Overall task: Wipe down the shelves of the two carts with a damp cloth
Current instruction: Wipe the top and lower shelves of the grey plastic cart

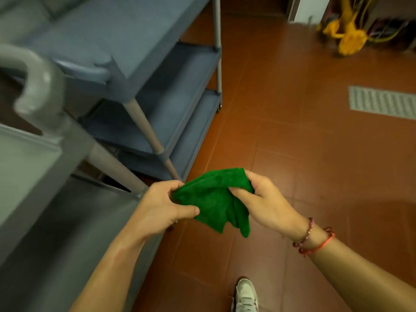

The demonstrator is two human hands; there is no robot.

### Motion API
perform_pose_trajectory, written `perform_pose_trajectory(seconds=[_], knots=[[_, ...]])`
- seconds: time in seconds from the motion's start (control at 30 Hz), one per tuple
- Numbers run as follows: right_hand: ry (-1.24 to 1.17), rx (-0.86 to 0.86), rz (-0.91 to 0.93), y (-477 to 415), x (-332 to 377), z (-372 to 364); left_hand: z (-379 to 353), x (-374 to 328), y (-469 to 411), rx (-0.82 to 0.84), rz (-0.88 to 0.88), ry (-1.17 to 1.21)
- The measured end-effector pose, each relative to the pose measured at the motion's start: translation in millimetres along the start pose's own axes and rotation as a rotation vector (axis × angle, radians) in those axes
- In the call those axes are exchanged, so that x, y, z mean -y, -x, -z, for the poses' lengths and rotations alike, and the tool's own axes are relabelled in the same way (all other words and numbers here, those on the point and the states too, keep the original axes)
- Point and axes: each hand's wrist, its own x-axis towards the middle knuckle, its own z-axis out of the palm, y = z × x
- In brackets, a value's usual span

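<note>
Holding green cloth (213,199) | crumpled, folded | both hands pinching edges

Green cloth (213,199): microfibre, crumpled in loose folds, corners hanging down; held in the air, its left edge pinched by the left hand (162,206) and its right gripped by the right hand (267,199).
Blue-grey cart (126,30): three shelves, upright, far left.
Grey cart (27,167): curved handle, nearest, lower left, blurred.
</note>
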Motion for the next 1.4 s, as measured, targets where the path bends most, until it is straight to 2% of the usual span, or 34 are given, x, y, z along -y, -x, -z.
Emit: perform_pose_trajectory(seconds=[0.27, 0.5, 0.67, 1.0, 1.2, 1.4], knots=[[0.049, -0.022, 0.116, 39, 188, 46, 66, -152, 65, -0.129, -0.12, 0.385], [0.041, -0.003, 0.216, 50, 277, 90, 87, -235, 90, -0.177, -0.21, 0.446], [0.001, 0.012, 0.264, 38, 301, 114, 86, -268, 79, -0.258, -0.234, 0.495], [0.043, 0.031, 0.321, -16, 309, 134, 88, -289, 41, -0.303, -0.303, 0.49], [0.048, 0.112, 0.31, -82, 313, 132, 103, -283, -13, -0.364, -0.273, 0.502], [0.07, 0.213, 0.298, -185, 322, 126, 138, -272, -89, -0.48, -0.255, 0.561]])
